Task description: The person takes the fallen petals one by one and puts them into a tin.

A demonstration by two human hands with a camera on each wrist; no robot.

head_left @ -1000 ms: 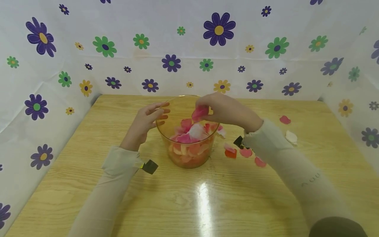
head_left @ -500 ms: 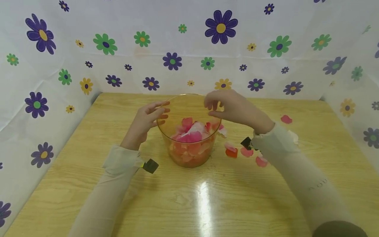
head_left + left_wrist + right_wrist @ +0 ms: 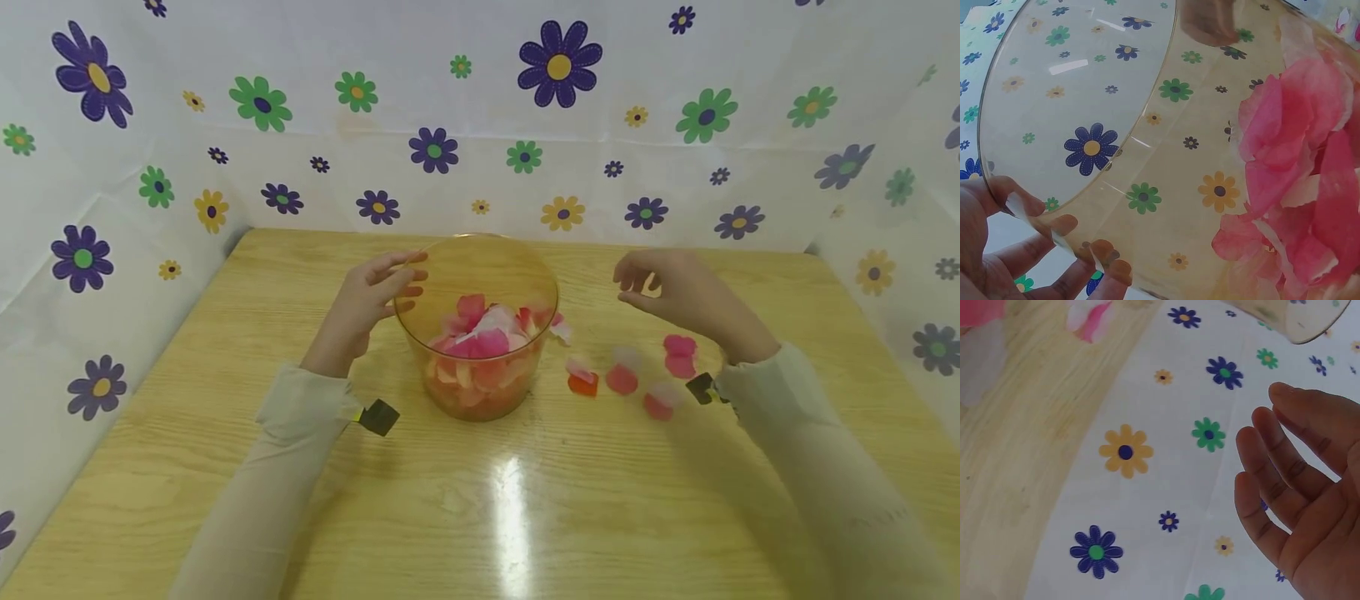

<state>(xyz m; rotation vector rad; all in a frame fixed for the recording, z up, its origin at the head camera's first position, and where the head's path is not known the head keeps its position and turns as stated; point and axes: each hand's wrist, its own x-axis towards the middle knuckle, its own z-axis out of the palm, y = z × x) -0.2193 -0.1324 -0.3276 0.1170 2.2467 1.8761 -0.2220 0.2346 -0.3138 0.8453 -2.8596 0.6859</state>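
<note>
A transparent amber bucket (image 3: 480, 262) stands on the wooden table, its lower half filled with pink, red and pale flower petals (image 3: 480, 329). My left hand (image 3: 360, 300) is at the bucket's left side, fingers extended against the outer wall just under the rim; the left wrist view shows these fingertips (image 3: 1119, 272) through the clear plastic. To the right of the bucket, my right hand (image 3: 678, 296) hovers above the table with nothing in it. Its fingers look loosely bent in the right wrist view, and the palm (image 3: 1329, 544) faces the camera.
Loose petals lie right of the bucket: a red one (image 3: 582, 384), pink ones (image 3: 622, 380) with pale parts, and a magenta pair (image 3: 680, 357) close to the right cuff. One pale pink petal (image 3: 560, 329) lies beside the bucket's base. A flower-printed white cloth (image 3: 480, 108) rises behind the table.
My right hand let a pink petal drop into the bucket, then moved away to the right, out over the loose petals. My left hand stays at the bucket's side.
</note>
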